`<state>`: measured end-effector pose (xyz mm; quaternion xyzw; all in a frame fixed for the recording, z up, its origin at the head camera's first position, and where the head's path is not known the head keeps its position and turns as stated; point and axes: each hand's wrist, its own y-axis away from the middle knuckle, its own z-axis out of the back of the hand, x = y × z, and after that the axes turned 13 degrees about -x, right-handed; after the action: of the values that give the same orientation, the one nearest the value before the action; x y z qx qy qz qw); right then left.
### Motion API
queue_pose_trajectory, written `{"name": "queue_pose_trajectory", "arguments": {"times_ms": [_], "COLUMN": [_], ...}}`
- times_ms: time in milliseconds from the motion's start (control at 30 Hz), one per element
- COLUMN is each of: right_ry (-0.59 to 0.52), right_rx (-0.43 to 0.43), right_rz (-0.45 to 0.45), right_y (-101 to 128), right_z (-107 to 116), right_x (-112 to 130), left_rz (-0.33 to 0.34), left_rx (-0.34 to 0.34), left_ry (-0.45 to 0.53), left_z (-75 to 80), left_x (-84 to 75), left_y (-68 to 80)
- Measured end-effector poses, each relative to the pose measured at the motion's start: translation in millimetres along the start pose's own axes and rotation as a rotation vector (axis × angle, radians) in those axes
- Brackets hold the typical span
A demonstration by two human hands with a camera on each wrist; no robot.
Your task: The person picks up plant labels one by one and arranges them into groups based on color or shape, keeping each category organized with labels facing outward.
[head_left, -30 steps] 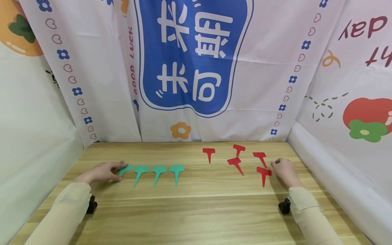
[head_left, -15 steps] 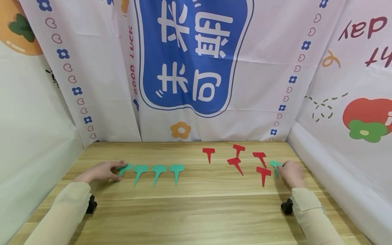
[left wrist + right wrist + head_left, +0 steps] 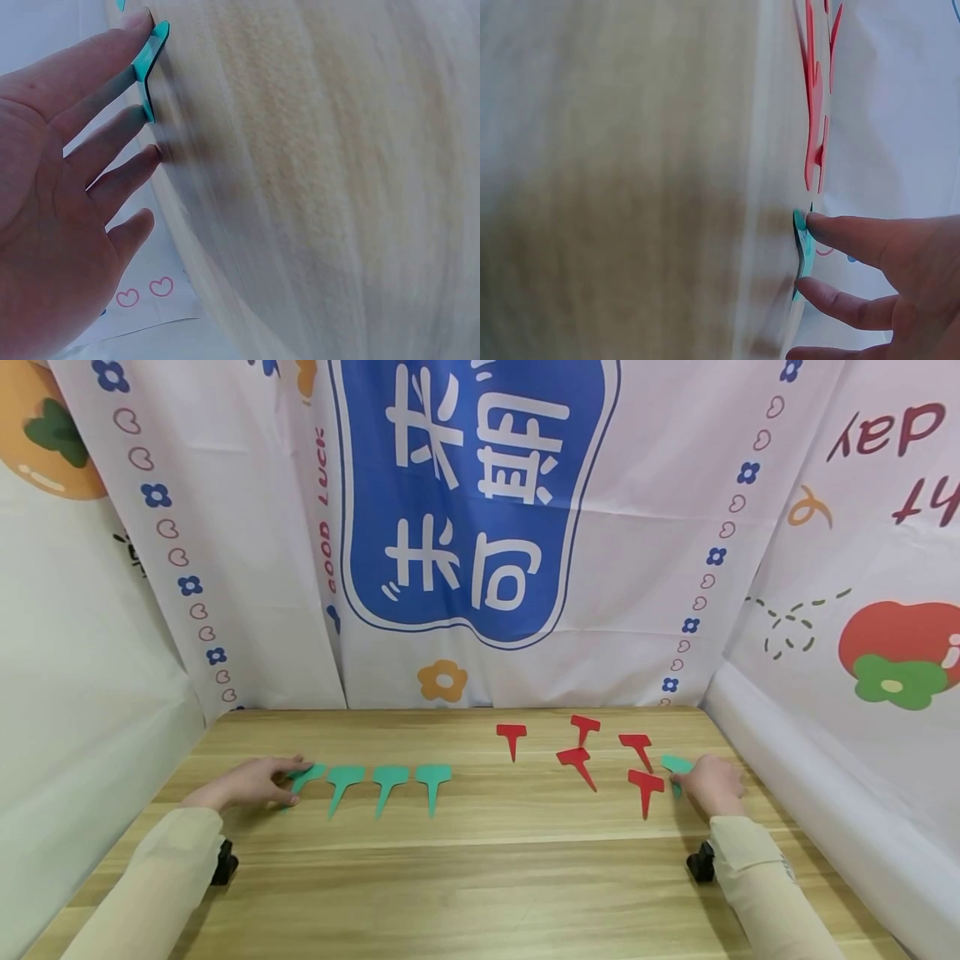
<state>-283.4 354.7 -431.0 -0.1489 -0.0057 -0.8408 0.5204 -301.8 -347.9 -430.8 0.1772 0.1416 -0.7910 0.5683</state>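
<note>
My left hand (image 3: 251, 782) rests at the leftmost green T-shaped plant label (image 3: 307, 772). In the left wrist view its fingers are fairly straight and spread, with fingertips touching that green label (image 3: 152, 71). Three more green labels lie in a row beside it, the nearest being a green label (image 3: 346, 779). At the right, my right hand (image 3: 712, 783) holds another green label (image 3: 676, 764) by thumb and forefinger, low at the table. The right wrist view shows this green label (image 3: 804, 244) between the two fingertips. My hand covers part of its stem in the head view.
Several red T-shaped plant labels lie loosely at the right rear, among them a red label (image 3: 647, 781) close to my right hand. Two of them touch or overlap. The wooden table (image 3: 465, 893) ends at a printed cloth (image 3: 637, 610) hanging behind it.
My right hand first shifted right, uncovering the green label's head, then came slightly back left. That label has turned a little. My left hand and the row of green labels stay put.
</note>
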Motion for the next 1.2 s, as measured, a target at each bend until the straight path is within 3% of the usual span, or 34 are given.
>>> {"name": "queue_pose_trajectory", "arguments": {"times_ms": [1200], "right_ry": [-0.038], "right_rx": [-0.008], "right_rz": [-0.111], "right_y": [-5.3], "right_z": [-1.8], "right_x": [-0.6], "left_rz": [0.000], "left_rx": [-0.011], "left_ry": [0.000], "left_z": [0.0], "left_x": [-0.6], "left_y": [0.6]}}
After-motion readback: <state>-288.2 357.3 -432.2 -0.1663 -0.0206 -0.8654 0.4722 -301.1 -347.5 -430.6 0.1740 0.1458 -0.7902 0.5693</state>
